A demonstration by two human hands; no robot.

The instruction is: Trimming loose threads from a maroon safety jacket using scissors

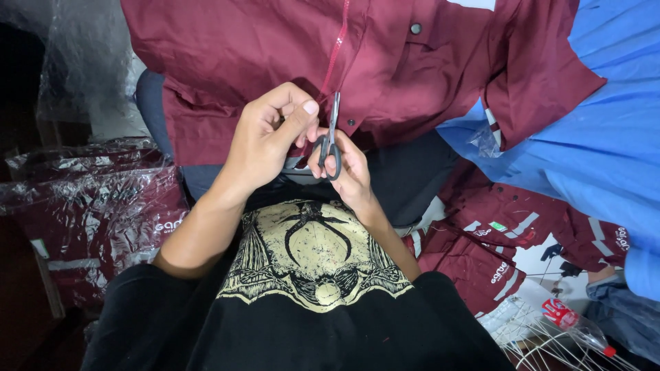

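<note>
A maroon jacket (pixel 261 62) with a red zipper (pixel 337 51) and dark snap buttons lies spread over my lap. My left hand (pixel 265 137) pinches its lower hem between thumb and fingers. My right hand (pixel 347 168) grips small black-handled scissors (pixel 331 137), blades pointing up at the hem beside the zipper's lower end. Both hands are close together, almost touching. My black shirt with a pale printed design (pixel 309 254) fills the lower middle.
Blue fabric (pixel 591 144) drapes at the right. More folded maroon garments (pixel 509 240) lie at lower right, and bagged ones in clear plastic (pixel 96 220) at left. A plastic bottle (pixel 577 326) rests on a white wire rack (pixel 543 347) at the bottom right.
</note>
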